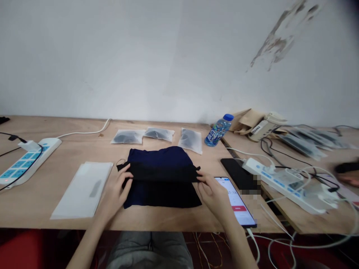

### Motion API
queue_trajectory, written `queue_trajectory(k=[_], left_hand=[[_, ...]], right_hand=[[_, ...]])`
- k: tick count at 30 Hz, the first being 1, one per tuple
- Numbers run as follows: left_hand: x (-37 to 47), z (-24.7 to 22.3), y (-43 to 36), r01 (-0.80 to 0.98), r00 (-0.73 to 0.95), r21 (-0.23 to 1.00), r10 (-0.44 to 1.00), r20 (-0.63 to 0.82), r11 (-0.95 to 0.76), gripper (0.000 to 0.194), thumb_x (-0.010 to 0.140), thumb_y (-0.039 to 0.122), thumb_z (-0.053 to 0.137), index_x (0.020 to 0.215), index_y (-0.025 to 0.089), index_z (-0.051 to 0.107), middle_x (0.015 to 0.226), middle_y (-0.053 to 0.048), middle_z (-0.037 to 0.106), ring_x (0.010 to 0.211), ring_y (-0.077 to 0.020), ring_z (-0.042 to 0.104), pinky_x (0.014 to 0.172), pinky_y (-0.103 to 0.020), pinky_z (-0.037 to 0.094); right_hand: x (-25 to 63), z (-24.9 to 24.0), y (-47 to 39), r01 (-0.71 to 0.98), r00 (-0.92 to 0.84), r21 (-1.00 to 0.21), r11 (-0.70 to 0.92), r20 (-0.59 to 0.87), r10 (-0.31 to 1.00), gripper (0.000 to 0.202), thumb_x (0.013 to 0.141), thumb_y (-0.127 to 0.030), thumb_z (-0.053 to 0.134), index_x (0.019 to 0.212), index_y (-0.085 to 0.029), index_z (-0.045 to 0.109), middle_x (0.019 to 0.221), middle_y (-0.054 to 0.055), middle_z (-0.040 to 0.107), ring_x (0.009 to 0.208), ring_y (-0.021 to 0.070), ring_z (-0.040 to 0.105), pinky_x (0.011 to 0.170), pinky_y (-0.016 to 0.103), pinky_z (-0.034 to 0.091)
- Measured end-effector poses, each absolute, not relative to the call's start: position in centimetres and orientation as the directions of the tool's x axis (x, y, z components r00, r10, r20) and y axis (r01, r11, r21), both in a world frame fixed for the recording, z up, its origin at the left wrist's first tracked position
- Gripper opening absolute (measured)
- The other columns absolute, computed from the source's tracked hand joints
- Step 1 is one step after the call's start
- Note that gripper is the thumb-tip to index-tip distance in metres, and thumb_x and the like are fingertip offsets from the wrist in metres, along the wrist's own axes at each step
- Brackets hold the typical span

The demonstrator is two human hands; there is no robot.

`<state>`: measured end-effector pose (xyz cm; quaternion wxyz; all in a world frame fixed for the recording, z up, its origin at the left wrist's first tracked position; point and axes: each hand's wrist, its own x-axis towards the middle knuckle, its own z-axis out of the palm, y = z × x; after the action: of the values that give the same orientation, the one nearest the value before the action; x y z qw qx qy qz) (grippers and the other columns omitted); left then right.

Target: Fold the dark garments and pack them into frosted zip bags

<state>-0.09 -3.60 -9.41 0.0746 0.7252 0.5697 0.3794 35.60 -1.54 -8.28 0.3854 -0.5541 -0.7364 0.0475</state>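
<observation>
pale wall [140, 56] with scuffed plaster toward two o'clock, and below it a wooden table [157, 221]; from the one view, worn on the head, i take the cloth as the middle of the clock, twelve toward the wall.

the dark cloth [157, 156] lies at that centre, just in from the near edge, navy on its far part, with a black band [165, 172] stretched across it. whether the band is a fold or a separate layer i can't tell. the left hand [123, 183] pinches the band's nine o'clock end between thumb and fingers; the right hand [209, 188] pinches its three o'clock corner. i'd judge the handling partway: the cloth is laid out, roughly flat, while the band is not yet let go. all of it lies outside any bag.

as for containers, three frosted pouches [129, 136] sit from eleven to one o'clock, each with something dark inside, too cloudy to name. at nine o'clock a stack of white sleeves [81, 190] lies flat, seemingly unfilled. a capped bottle [214, 132] leans at one o'clock, its fill level unclear. toward two o'clock a paper cup [262, 129] lies tilted, contents hidden. a lit phone [239, 215] rests at four o'clock, near the right hand.
</observation>
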Motion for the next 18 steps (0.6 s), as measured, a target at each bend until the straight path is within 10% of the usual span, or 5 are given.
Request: queue_trajectory(k=[10, 18], left_hand=[[3.1, -13.1, -13.2, 0.813, -0.143, 0.56, 0.879, 0.455, -0.158, 0.019, 0.091, 0.027, 0.051, 0.106, 0.024, 0.062, 0.129, -0.009, 0.057, 0.115, -0.0247, 0.06, 0.095, -0.04, 0.052], [0.1, -12.1, -5.6, 0.857, -0.04, 0.457, 0.854, 0.519, -0.238, 0.031, 0.095, 0.027, 0.043, 0.121, 0.024, 0.06, 0.134, -0.008, 0.057, 0.126, -0.0255, 0.051, 0.105, -0.044, 0.042]], right_hand=[[34.8, -14.1, -9.1, 0.749, -0.002, -0.584, 0.313, 0.47, 0.882, 0.018, 0.088, -0.033, 0.053, 0.098, -0.028, 0.067, 0.117, 0.007, 0.067, 0.109, 0.0302, 0.064, 0.091, 0.049, 0.056], [33.5, -10.3, -4.0, 0.792, -0.035, -0.531, 0.303, 0.456, 0.89, 0.027, 0.095, -0.032, 0.044, 0.113, -0.022, 0.062, 0.117, 0.011, 0.065, 0.111, 0.0258, 0.061, 0.096, 0.045, 0.05]])
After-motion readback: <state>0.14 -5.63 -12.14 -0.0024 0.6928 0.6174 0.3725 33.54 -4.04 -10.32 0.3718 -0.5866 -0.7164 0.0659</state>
